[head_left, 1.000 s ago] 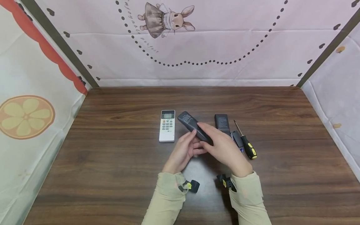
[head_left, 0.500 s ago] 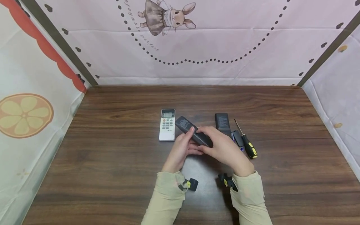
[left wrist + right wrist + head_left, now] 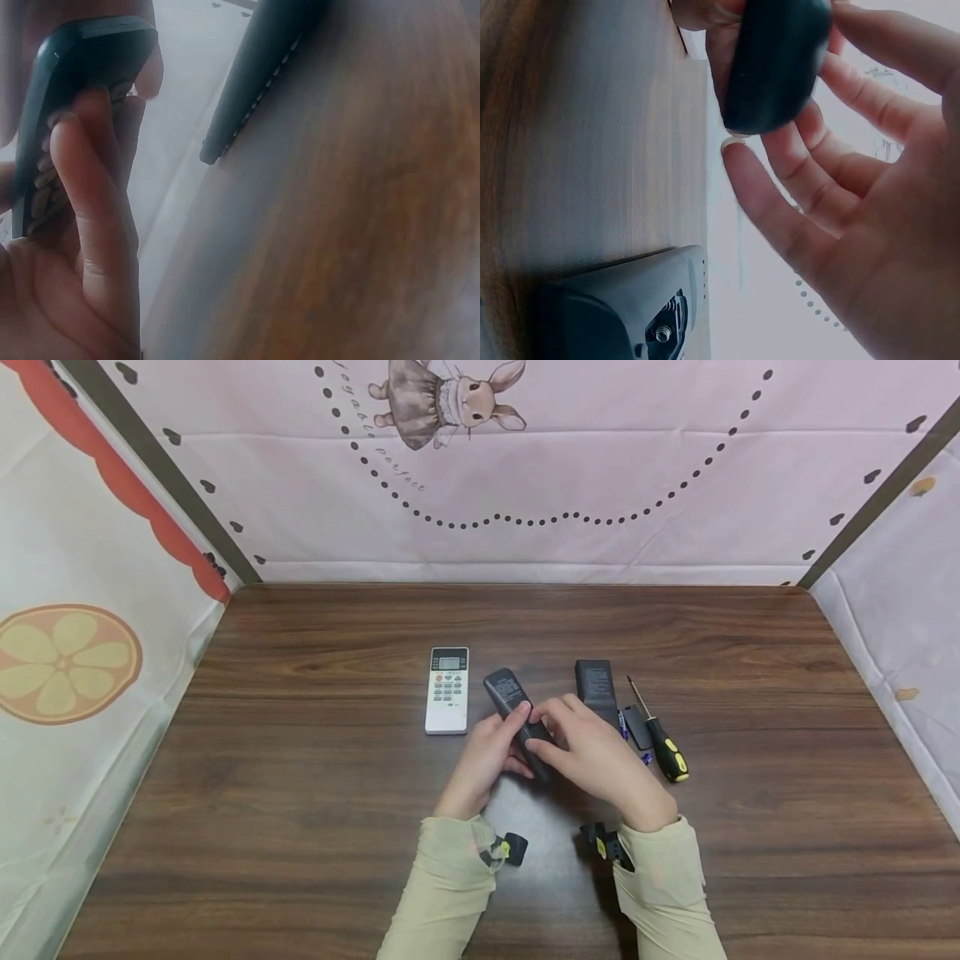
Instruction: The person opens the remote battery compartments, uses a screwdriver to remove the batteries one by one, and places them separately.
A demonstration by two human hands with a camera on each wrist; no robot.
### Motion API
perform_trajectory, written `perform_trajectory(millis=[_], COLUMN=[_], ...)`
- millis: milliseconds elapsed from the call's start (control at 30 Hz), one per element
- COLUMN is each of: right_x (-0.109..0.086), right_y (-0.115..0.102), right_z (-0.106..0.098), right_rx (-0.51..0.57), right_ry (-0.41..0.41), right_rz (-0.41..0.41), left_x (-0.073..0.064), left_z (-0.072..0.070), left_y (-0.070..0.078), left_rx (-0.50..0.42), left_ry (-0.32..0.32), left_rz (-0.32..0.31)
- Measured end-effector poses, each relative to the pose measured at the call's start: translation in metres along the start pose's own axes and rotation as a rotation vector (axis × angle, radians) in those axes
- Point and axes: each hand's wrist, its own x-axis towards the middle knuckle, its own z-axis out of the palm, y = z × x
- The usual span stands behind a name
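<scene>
My left hand (image 3: 476,768) grips a black remote control (image 3: 508,688) from the left, thumb across its printed back. The back faces up, and the left wrist view shows the keys on its underside against the fingers. My right hand (image 3: 600,760) pinches the same remote from the right near its lower end, thumb and fingertips at its edge. In the right wrist view the rounded end of this held remote (image 3: 776,71) sits between thumb and fingers. Behind the right hand lies a second black remote (image 3: 596,687), its battery compartment (image 3: 664,330) uncovered with a spring showing.
A white remote (image 3: 447,693) with a small screen lies left of the hands. Right of the second black remote are a loose battery cover (image 3: 638,728), purple batteries (image 3: 622,725) and a black-and-yellow screwdriver (image 3: 666,752). Fabric walls border the wooden table (image 3: 300,827).
The held remote has turned to a steeper angle, its lower end swinging toward the body. The right fingers have shifted along it toward its right edge.
</scene>
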Motion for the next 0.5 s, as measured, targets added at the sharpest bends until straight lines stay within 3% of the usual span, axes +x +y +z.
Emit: perform_trajectory(millis=[167,500], right_x=[0.0014,0.0009], right_y=[-0.0019,-0.0016], right_z=[-0.0006,0.0003], right_rx=[0.002,0.029], right_ry=[-0.046,-0.087], right_rz=[0.025,0.081], left_x=[-0.0004,0.0004], left_z=[0.0012,0.0017], left_y=[-0.0010,-0.0015], left_rx=[0.055,0.129], left_ry=[0.021,0.001], left_rz=[0.007,-0.023])
